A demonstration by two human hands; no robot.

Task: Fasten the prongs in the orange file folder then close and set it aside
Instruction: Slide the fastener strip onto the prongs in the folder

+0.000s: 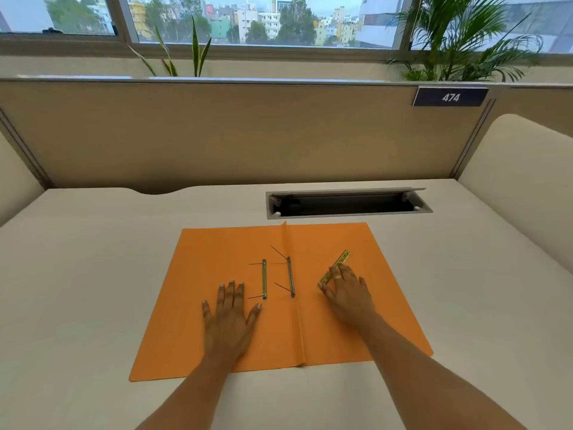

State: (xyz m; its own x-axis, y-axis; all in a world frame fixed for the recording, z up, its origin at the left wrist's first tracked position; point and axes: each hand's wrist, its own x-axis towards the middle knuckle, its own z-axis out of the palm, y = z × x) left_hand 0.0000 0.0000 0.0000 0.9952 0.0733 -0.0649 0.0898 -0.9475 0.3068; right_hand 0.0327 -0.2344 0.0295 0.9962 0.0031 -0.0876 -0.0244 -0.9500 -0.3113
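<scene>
Orange file folder (217,305) open flat on the desk (77,274), spine crease running front to back down the middle. Left hand (228,318) spread, palm down, pressing the left flap just beside the brass fastener bar (264,279). Two thin prongs (255,264) projecting leftward from that bar, not yet folded down. Second, grey bar (290,277) lying along the spine crease, its own wire prongs angled up and to the left.

Right hand (347,293) on the right flap, fingertips (322,287) resting on a loose brass compressor strip (336,266); strip lying diagonally, apart from both bars. Grip apparently a light pinch at the strip's near end; full closure around it not discernible.

Step in hand, as judged: retrieval of the loose strip, ahead of fastening. Folder not yet closed.

Next move calls for: lifting the strip, aligning its holes over the prongs, seating it flat, then bending each prong over and locking it under the sliders. Steady pressure from the left hand required to keep the flap from shifting. Risk: thin prongs bending sideways if misaligned.
</scene>
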